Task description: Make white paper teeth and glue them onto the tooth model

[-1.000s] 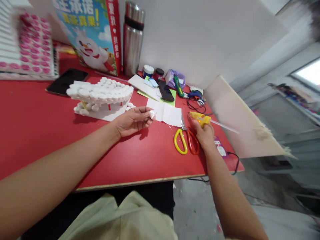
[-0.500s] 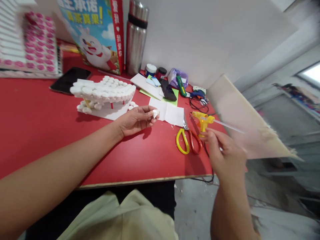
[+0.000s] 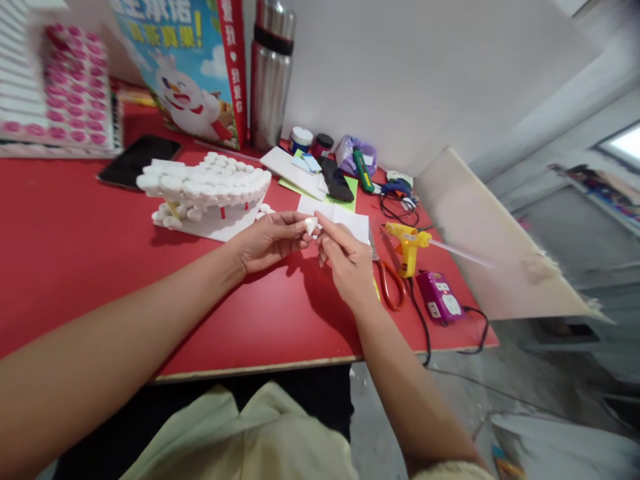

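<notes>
My left hand (image 3: 273,240) pinches a small white piece (image 3: 311,225) between thumb and fingertips, above the red table. My right hand (image 3: 347,260) meets it from the right, fingers closed at the edge of the same piece. Its exact grip is partly hidden. To the left stands a white model (image 3: 205,183) built of rounded pebble-like pieces on a flat white base, with red and yellow posts. The yellow glue gun (image 3: 409,250) rests on the table at right, a clear stick in its back. Red-handled scissors (image 3: 393,287) lie partly behind my right hand.
A purple power socket box (image 3: 440,297) with a black cord sits at the table's right edge. Behind are a steel flask (image 3: 271,80), a printed bag (image 3: 187,73), a phone (image 3: 137,160), paint jars (image 3: 301,140) and a green cutter (image 3: 363,170). A pale board (image 3: 480,233) leans at right.
My right hand has let go of the glue gun, which now stands on the table, and has moved left to the white piece. My left hand stays in place.
</notes>
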